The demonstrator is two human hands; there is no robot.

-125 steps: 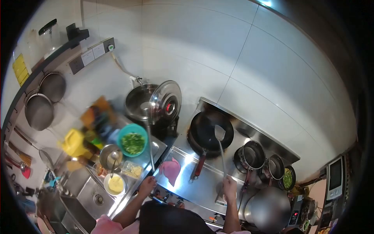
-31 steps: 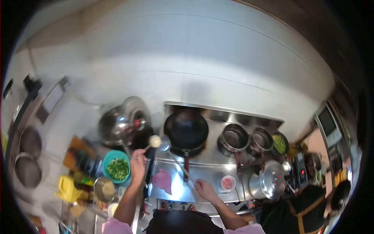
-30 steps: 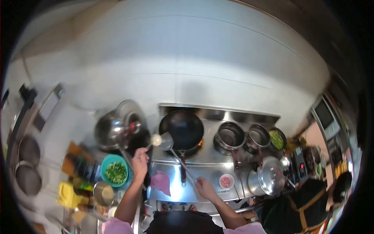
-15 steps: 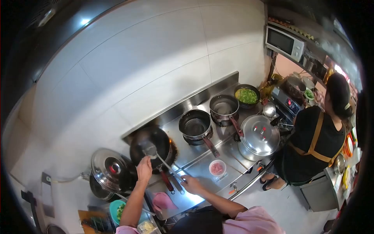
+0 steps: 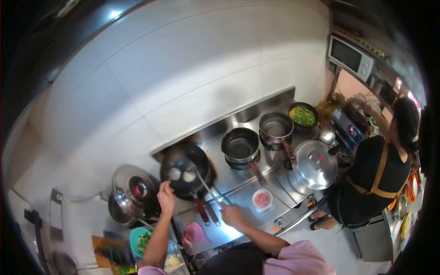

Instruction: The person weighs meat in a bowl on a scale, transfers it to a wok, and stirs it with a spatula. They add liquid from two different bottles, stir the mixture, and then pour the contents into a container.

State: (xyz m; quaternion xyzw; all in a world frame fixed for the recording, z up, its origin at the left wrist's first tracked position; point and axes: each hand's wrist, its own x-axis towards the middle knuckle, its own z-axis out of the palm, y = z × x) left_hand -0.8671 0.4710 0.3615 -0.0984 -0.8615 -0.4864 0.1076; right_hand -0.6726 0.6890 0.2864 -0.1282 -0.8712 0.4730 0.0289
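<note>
The wok [image 5: 198, 158] lies at one o'clock from the nearer left hand [image 5: 166, 199], pinching a spoon [image 5: 174, 174]; the right hand [image 5: 232, 216] grips a spatula [image 5: 210, 190] angled toward eleven o'clock.

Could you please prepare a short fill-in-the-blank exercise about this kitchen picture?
1. The cloth on the steel counter is ____ in colour.
2. The long metal handle over the wok is held by the person's ____ hand.
3. In the picture, the turquoise bowl is to the cloth's ____.

Missing words: pink; right; left.
</note>
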